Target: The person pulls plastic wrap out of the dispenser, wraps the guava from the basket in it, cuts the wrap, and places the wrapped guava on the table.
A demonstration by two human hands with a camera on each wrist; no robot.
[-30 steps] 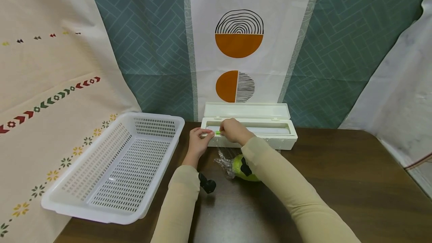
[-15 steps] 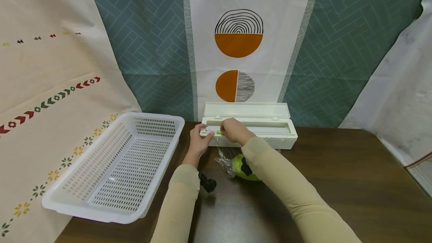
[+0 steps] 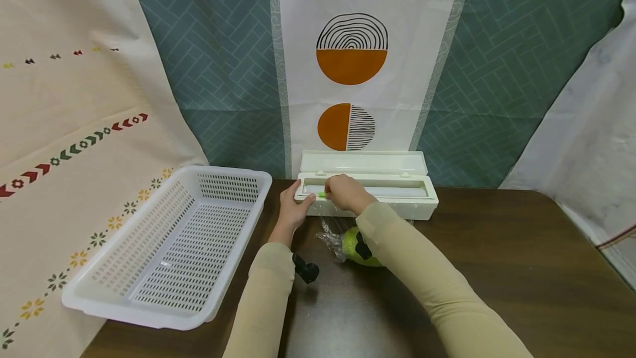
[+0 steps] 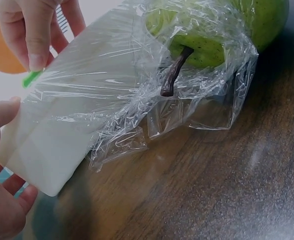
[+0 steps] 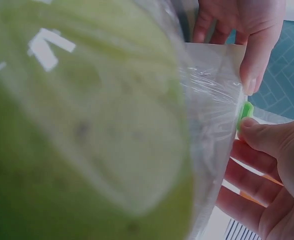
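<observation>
A white cling film dispenser box (image 3: 424,210) stands at the back of the table, lid raised, a white roll (image 3: 392,191) inside. My left hand (image 3: 292,209) grips its left end, thumb at the front edge and fingers behind. With the thumb on it, my right hand (image 3: 345,192) pinches the green slider cutter (image 5: 245,112) on the front edge, near the left hand. Clear film (image 4: 97,85) stretches from the box to a green pear-like fruit (image 3: 351,242) lying in front. Crumpled film covers the end with its brown stem (image 4: 173,75). My right forearm partly hides the fruit.
To the left is a white slotted plastic basket (image 3: 144,319). Patterned cloths (image 3: 223,70) hang behind and beside the dark wooden table (image 3: 497,269). A black wrist camera (image 3: 305,270) sits on the left wrist, just above the table.
My left hand has spread from a thumb-and-finger pinch at the box's front left corner to a grip round its left end. The right hand stays almost still at the slider cutter.
</observation>
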